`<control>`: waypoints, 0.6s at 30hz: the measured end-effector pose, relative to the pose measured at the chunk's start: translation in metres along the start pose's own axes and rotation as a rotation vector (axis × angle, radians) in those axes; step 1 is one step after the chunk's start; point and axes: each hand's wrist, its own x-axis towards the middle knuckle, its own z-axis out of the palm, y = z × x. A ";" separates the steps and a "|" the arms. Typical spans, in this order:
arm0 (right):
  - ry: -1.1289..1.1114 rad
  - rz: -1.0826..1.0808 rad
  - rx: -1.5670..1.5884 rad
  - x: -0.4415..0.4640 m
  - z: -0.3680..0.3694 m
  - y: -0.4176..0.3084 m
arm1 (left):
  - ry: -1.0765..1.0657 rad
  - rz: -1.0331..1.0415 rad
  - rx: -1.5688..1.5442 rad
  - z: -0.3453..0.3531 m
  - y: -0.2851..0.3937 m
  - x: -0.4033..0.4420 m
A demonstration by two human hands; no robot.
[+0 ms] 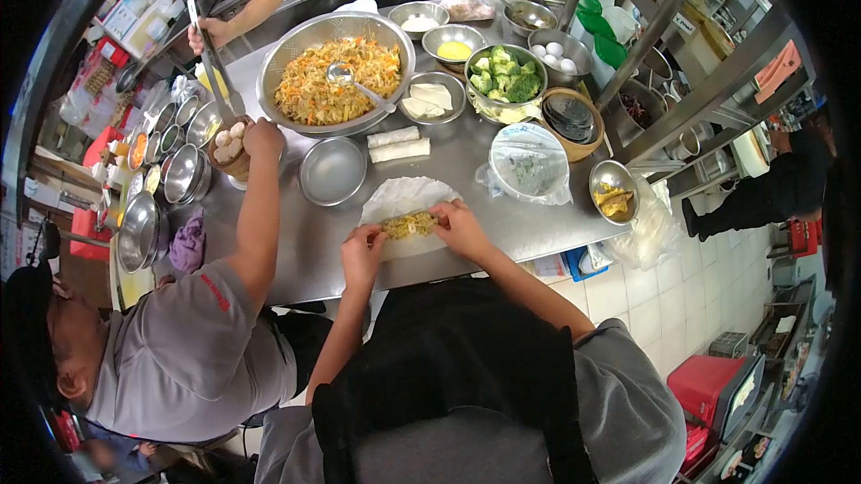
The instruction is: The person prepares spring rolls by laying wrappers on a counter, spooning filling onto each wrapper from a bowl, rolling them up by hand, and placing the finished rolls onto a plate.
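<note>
A thin white spring roll wrapper lies on the steel table in front of me, with a strip of yellowish shredded filling across its lower part. My left hand pinches the wrapper at the filling's left end. At the right end, my right hand has its fingers closed on the wrapper too. Just beyond are two rolled spring rolls lying side by side. To their left sits a shallow metal dish, and behind them a metal bowl with folded white sheets.
A big perforated bowl of shredded filling with a ladle stands at the back left. Broccoli, eggs and a plastic-covered tub are at the right. A co-worker's arm reaches over the table on my left; another person holds tongs.
</note>
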 end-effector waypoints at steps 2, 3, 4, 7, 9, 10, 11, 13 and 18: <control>-0.006 -0.003 0.059 -0.001 0.006 0.001 | -0.011 -0.006 0.015 0.001 0.003 -0.001; -0.010 -0.004 0.088 -0.002 0.008 0.000 | -0.016 -0.010 0.022 0.001 0.005 -0.001; -0.001 -0.003 0.109 -0.003 0.008 0.000 | -0.017 -0.010 0.042 0.000 0.006 -0.001; 0.017 0.011 0.132 0.000 0.004 0.000 | -0.009 0.055 0.126 -0.006 0.013 0.000; 0.018 0.039 0.097 0.000 -0.004 -0.003 | 0.000 0.189 0.214 -0.010 0.018 0.002; -0.007 0.029 0.001 0.000 -0.009 -0.008 | -0.027 0.217 0.209 -0.010 0.019 0.003; -0.031 0.019 -0.094 0.000 -0.014 -0.013 | -0.054 0.245 0.205 -0.010 0.020 0.005; -0.073 -0.077 -0.177 0.004 -0.021 -0.018 | -0.081 0.301 0.197 -0.009 0.020 0.009; -0.142 -0.341 -0.140 0.017 -0.028 -0.015 | -0.099 0.333 0.150 0.000 0.004 0.018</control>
